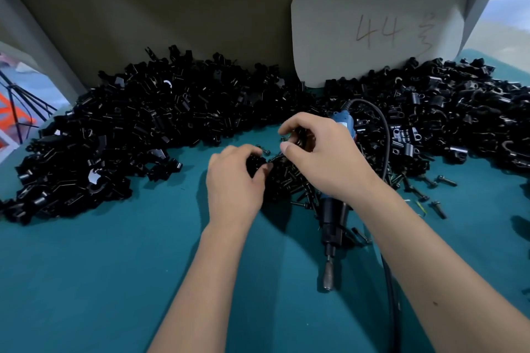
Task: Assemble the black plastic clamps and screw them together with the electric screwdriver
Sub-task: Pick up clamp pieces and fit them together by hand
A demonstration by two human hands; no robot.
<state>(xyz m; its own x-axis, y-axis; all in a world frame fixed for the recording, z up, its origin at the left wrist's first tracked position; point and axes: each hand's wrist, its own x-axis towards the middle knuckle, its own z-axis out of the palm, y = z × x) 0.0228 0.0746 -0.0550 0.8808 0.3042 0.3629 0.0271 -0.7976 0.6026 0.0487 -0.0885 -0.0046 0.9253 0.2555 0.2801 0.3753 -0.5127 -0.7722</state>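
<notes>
- The left hand (233,180) is gripping a black plastic clamp (255,165) just left of the screw pile (289,178), its fingers curled round the part with the thumb closing on it from the right.
- The right hand (321,152) is hovering over the far side of the screw pile; thumb and forefinger are drawn toward each other in a pinching pose above something small and dark, but whether a screw is actually held cannot be told.
- The electric screwdriver (332,221) is lying unheld on the teal table (114,281), partly under the right wrist, just right of the screw pile, with its bit pointing toward the viewer and its cord (385,135) looping away behind.
- Loose clamp parts (137,123) are heaped well to the left of the screw pile and behind it; a second heap (459,112) is lying to its right, beyond the cord.
- A pale card marked "44" (375,26) is leaning against the back wall, beyond the screw pile.
- Handling, as judged: each clamp appears light, rigid and smooth-moulded, so it is likely to twist under driver torque; holding it across its flat flanks, clear of the screw hole, looks soundest.
- The screws appear small and prone to rolling; a fingertip pinch at the head should serve best.
</notes>
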